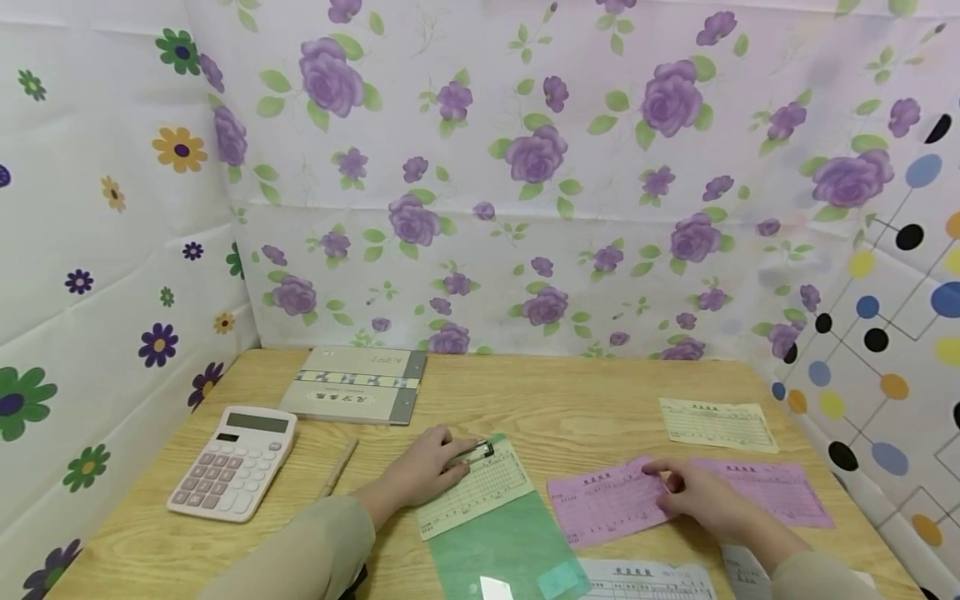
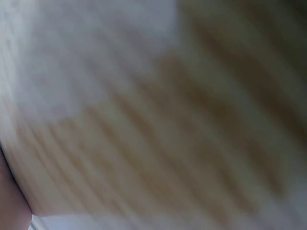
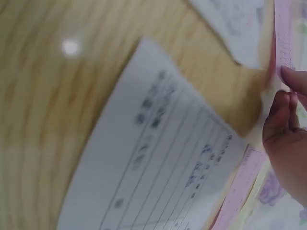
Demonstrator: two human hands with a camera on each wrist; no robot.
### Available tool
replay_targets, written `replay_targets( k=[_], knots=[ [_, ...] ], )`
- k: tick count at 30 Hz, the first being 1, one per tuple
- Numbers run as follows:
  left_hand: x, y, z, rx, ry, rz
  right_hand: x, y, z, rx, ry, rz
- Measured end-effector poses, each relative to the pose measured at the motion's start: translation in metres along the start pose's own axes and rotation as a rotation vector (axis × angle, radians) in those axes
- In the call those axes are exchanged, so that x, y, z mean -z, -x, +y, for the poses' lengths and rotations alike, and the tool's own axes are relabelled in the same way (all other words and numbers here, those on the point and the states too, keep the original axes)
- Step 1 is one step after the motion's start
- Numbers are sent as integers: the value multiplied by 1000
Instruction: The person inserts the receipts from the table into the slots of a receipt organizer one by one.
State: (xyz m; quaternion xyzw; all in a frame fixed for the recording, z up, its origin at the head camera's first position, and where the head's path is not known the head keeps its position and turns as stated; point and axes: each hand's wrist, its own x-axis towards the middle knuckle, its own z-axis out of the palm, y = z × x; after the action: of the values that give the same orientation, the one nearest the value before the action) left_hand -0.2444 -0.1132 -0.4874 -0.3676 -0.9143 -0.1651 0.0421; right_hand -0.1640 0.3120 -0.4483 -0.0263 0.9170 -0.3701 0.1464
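Note:
A green clipboard [image 1: 495, 542] lies on the table with a yellow form [image 1: 480, 496] at its top under a metal clip [image 1: 480, 452]. My left hand [image 1: 423, 471] rests at that top end, its thumb and index finger holding the clip. To the right, my right hand [image 1: 705, 500] pinches the right edge of a pink form [image 1: 611, 500] between thumb and fingers. The right wrist view also shows this hand [image 3: 290, 124] pinching the pink paper [image 3: 283, 40]. In the left wrist view, only blurred table and a sliver of skin appear.
A second pink form [image 1: 783, 492] lies right of the right hand, a yellow form [image 1: 716, 425] behind it. White forms [image 1: 648, 579] lie at the front. On the left are a calculator [image 1: 236, 462], a thin wooden stick [image 1: 340, 467] and a booklet [image 1: 352, 404]. Floral cloth [image 1: 487, 167] encloses the table.

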Motion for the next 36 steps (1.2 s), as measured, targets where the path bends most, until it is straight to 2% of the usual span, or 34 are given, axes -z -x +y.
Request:
replay_targets(
  k=[6,13,20,24,30,36],
  knots=[
    [1,-1,2,30,5,-20,9,-1,-10,12,-73,51],
    [1,0,1,9,-7,9,19,-2,-25,73,-196,23],
    [1,0,1,42,5,-24,30,-4,-44,119,-214,20],
    [0,0,-1,34,3,-18,31,-5,-57,161,-252,-5],
    [-2,-1,-2,15,-7,-12,12,-18,-67,200,-320,-65],
    [-2,-2,0,22,4,-20,-23,-29,-73,196,-267,-145]
  ],
)
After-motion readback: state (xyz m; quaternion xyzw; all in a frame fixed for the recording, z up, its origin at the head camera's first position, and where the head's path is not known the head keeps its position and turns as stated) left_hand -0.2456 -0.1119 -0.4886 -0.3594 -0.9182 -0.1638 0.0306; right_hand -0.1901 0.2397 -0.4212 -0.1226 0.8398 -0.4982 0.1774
